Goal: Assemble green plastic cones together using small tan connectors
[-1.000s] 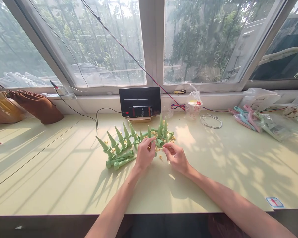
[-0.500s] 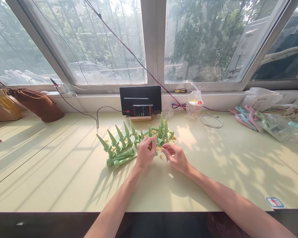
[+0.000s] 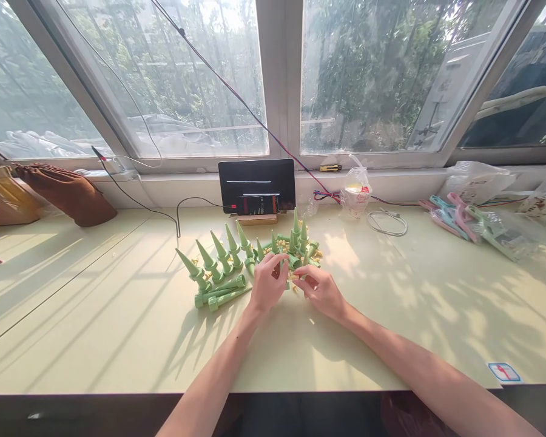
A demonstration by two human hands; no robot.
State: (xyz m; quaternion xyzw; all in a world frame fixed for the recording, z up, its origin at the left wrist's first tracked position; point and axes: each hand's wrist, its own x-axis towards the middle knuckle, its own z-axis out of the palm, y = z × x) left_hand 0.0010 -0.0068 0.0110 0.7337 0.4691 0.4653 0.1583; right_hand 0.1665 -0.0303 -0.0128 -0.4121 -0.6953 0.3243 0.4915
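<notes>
Green spikes [image 3: 219,246] beyond left grip [image 3: 268,286] and right grip [image 3: 324,294], some leftward; both curled, whether holding anything unclear.

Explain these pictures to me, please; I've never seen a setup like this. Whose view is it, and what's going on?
There is no machine here, just a person's bare left hand and right hand. Every picture comes from one camera worn on the head, looking forward and down.

On the table, green spikes stand point-up, with green tubes lying in front and small yellow bits scattered among them. Behind are a dark screen and a bagged cup.

The hands work close together, fingers curled. The right seems to pinch something small, but what either holds is too hidden to tell.
</notes>
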